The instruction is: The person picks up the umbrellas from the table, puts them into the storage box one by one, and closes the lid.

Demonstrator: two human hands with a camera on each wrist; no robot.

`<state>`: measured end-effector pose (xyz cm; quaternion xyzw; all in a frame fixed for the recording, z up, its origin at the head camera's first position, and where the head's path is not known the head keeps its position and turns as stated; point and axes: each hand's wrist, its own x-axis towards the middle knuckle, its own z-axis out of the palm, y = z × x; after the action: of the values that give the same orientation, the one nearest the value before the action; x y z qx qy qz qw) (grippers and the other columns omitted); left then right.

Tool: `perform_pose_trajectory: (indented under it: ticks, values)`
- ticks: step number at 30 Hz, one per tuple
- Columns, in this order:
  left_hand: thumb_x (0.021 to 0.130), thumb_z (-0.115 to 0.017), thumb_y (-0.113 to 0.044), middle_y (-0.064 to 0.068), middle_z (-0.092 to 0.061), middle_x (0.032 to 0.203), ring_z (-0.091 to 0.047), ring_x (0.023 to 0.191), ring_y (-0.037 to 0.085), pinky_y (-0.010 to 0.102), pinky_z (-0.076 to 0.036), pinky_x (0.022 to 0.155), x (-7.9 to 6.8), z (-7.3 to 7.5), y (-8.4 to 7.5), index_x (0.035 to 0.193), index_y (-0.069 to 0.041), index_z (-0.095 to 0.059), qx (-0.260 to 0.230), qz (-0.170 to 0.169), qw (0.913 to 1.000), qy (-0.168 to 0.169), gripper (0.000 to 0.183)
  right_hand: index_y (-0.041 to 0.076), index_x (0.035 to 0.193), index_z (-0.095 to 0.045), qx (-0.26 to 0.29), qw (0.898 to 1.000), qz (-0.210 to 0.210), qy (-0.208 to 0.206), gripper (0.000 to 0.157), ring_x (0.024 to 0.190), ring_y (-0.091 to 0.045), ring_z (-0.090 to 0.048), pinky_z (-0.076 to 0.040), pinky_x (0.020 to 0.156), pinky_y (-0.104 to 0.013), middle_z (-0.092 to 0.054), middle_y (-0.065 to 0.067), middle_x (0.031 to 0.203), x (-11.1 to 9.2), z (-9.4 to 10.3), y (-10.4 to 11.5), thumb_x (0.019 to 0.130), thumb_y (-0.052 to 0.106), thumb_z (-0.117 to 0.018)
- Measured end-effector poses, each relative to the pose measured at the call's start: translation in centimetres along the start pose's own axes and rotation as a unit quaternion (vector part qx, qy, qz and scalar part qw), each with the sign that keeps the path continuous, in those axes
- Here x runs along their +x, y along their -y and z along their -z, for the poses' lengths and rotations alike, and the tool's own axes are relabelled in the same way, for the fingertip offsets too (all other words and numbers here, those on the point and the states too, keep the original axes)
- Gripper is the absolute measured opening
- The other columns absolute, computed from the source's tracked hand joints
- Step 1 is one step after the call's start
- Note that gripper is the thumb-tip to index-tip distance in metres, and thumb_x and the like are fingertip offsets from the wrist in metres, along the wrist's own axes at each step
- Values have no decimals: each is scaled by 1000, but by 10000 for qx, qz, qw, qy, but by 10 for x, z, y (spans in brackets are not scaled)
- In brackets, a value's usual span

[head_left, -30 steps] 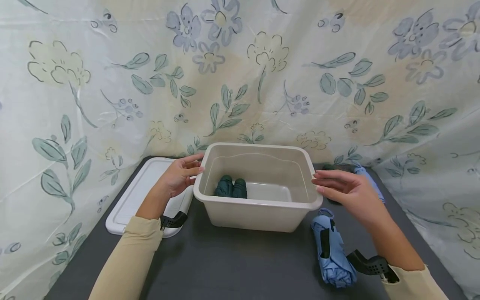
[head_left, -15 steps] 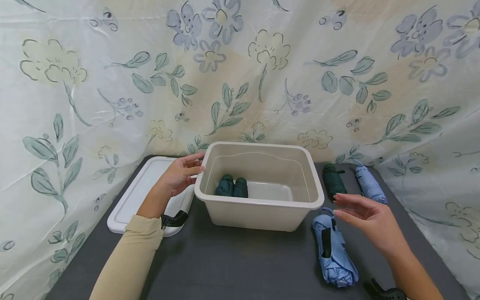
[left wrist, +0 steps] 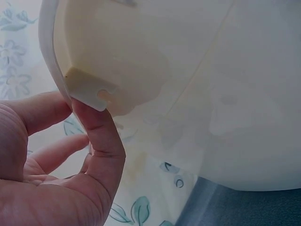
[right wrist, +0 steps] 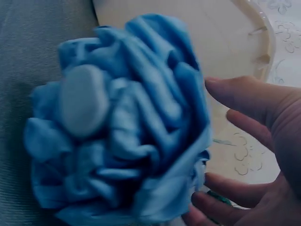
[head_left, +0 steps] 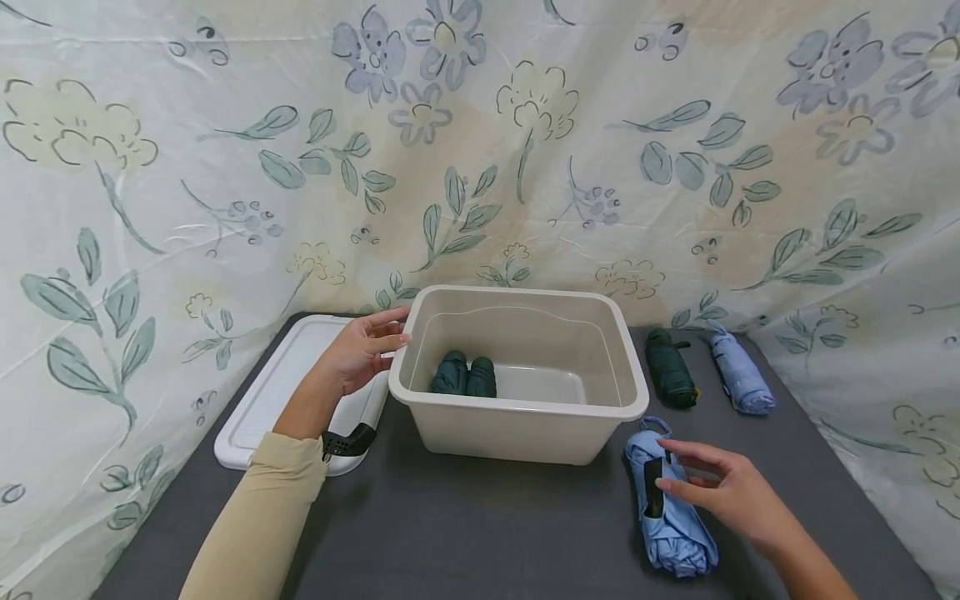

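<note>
My left hand [head_left: 358,354] grips the left rim of a beige plastic bin [head_left: 517,405], its thumb and fingers around the edge in the left wrist view. Two dark green rolled bundles, like folded umbrellas [head_left: 450,373], lie inside at the left, their lower ends hidden by the front wall. On the table right of the bin lies a light blue folded umbrella [head_left: 681,542] with a wrist loop and a dark patch. My right hand [head_left: 742,493] is over its right side with fingers loosely extended. In the right wrist view, thumb and fingertips are right at the blue fabric [right wrist: 127,155].
A white lid [head_left: 273,400] lies flat left of the bin, partly behind my left forearm. Back right, a dark green folded umbrella [head_left: 670,368] and another blue folded umbrella [head_left: 741,371] rest on the dark table [head_left: 480,525]. A floral curtain [head_left: 480,167] hangs behind.
My right hand has left the bin's right rim and come down and toward me to the near blue umbrella, uncovering the two umbrellas behind. The left hand stays at the rim.
</note>
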<state>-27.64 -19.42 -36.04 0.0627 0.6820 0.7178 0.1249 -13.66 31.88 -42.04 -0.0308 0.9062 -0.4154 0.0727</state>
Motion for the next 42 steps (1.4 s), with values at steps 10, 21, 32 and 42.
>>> perform_pose_trajectory:
  ticks: [10, 21, 32, 42]
  values:
    - [100, -66, -9, 1, -61, 115, -66, 100, 11, 27, -61, 84, 2, 1, -1, 157, -10, -41, 41, -11, 10000, 15, 63, 14, 152, -51, 31, 9947, -752, 704, 72, 129, -50, -55, -55, 94, -60, -42, -26, 158, 3, -1, -5, 91, 43, -77]
    - [99, -67, -9, 3, -63, 118, -67, 102, 13, 28, -61, 85, 3, 1, -1, 156, -11, -44, -13, -13, 10000, -9, 62, 13, 149, -54, 83, 9902, -758, 1169, 74, 136, -52, -48, -53, 96, -62, -41, -29, 157, 10, -2, -4, 87, 41, -81]
    - [99, -67, -9, 4, -64, 116, -69, 101, 13, 29, -61, 85, 3, -1, -1, 155, -10, -45, -116, -17, 9999, 2, 60, 19, 151, -53, -255, 9856, -1023, 1319, 80, 130, -51, -46, -51, 89, -59, -35, -30, 160, 11, 0, 2, 82, 47, -84]
    - [100, -65, -9, 5, -62, 119, -69, 101, 12, 27, -61, 85, 1, 0, -1, 157, -9, -41, -101, -25, 9999, 65, 62, 21, 150, -55, -473, 9858, -959, 1298, 81, 132, -57, -43, -47, 92, -72, -36, -31, 159, 11, -6, 7, 79, 46, -86]
